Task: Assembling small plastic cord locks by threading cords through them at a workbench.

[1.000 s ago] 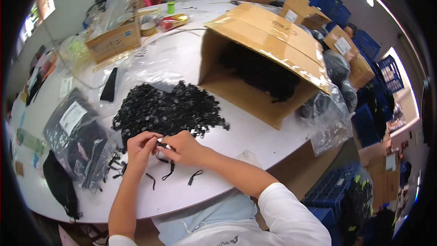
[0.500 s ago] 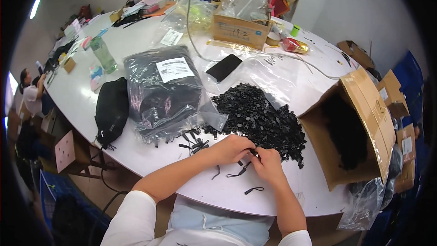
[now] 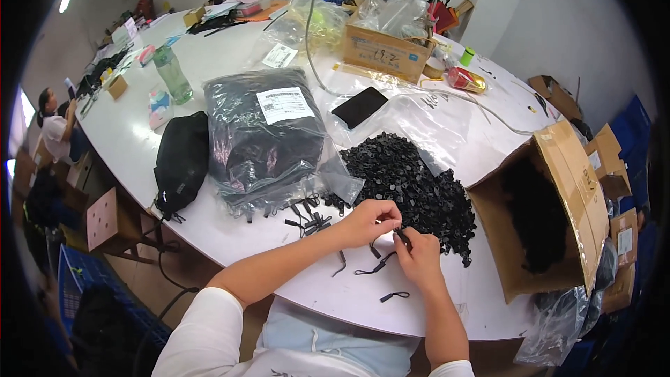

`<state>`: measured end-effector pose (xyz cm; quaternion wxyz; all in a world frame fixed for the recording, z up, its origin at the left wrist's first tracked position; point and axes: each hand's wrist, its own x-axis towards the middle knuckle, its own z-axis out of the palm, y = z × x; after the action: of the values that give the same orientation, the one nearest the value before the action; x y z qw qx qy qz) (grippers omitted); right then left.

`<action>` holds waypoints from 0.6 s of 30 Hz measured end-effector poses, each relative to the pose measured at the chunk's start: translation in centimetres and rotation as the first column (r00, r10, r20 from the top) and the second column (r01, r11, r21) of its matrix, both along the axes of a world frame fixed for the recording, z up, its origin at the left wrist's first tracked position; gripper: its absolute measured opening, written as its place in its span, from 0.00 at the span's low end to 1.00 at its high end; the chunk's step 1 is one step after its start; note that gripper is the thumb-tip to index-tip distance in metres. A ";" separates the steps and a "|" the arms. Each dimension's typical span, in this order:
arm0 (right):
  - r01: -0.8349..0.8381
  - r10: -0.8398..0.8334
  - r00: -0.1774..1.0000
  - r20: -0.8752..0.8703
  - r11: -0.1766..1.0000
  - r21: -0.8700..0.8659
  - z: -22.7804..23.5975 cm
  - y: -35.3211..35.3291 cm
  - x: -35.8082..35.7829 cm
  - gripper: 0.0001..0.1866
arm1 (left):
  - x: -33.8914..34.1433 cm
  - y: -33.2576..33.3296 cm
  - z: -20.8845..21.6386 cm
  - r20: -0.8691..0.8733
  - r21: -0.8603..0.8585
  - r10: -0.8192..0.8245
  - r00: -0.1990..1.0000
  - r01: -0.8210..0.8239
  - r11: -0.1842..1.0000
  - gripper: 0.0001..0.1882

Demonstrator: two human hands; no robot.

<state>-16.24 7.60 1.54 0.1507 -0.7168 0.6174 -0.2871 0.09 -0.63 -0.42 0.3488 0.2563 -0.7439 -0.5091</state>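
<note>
Both hands meet over the near edge of a heap of small black zipper sliders (image 3: 412, 174). My left hand (image 3: 368, 223) is closed in a pinch, its thumb and forefinger curled together; whatever lies between those tips is too small to make out. Just below, my right hand (image 3: 420, 255) pinches a small black piece that looks like a zipper pull (image 3: 401, 236), mostly covered by the fingers. Under the hands lie loose black cord pulls, one with a looped end (image 3: 373, 265) and another nearer the edge (image 3: 394, 297). A cluster of similar pulls (image 3: 307, 223) rests beside my left forearm.
A clear bag of dark goods (image 3: 269, 146) and a black pouch (image 3: 183, 160) lie on the left. A phone (image 3: 359, 107) sits beyond the heap. On the right an open carton (image 3: 492, 237) is tipped toward me. Farther off stand a green bottle (image 3: 173, 75) and a person (image 3: 59, 126).
The whole view has shifted slightly, moving the table things right and down. My left fingertips have risen a little from the right ones, while the right hand keeps its pinch.
</note>
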 end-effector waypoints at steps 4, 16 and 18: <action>-0.006 0.012 0.978 0.208 1.000 -0.031 -1.0 -0.1 -0.2 0.07 | -0.9 1.7 0.3 -0.316 0.405 -0.139 0.938 0.266 0.875 0.04; -0.012 0.034 0.966 0.256 0.996 -0.088 -0.7 0.2 0.8 0.06 | -0.8 2.1 0.9 -0.146 -0.191 -0.068 0.987 0.040 0.981 0.06; -0.003 0.020 0.973 0.232 0.997 -0.072 -0.9 0.3 0.6 0.07 | -0.8 2.1 0.9 -0.195 -0.299 0.002 0.981 -0.061 0.952 0.06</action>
<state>-15.64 7.86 0.61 0.1979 -0.6868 0.5806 -0.3900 -0.72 1.45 0.47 0.4626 0.1609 -0.7719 -0.4054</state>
